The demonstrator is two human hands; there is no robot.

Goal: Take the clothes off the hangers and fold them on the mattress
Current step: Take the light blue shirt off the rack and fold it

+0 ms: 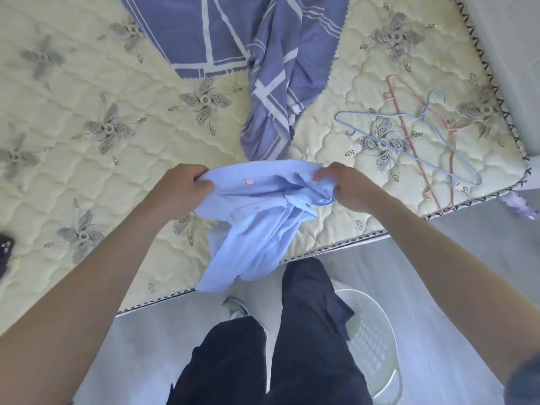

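Observation:
A light blue shirt (257, 217) hangs bunched between both hands above the near edge of the cream quilted mattress (117, 159). My left hand (181, 188) grips its left end, thumb over the cloth. My right hand (347, 185) grips the crumpled right end. The shirt's lower part droops past the mattress edge. No hanger shows inside it. Two empty wire hangers, a blue hanger (409, 141) and a pink hanger (420, 147), lie crossed on the mattress to the right.
A purple cloth with white stripes (263, 68) lies spread and rumpled at the far middle of the mattress. A white plastic laundry basket (371, 346) stands on the floor by my right leg. A dark object (5, 247) sits at the left edge.

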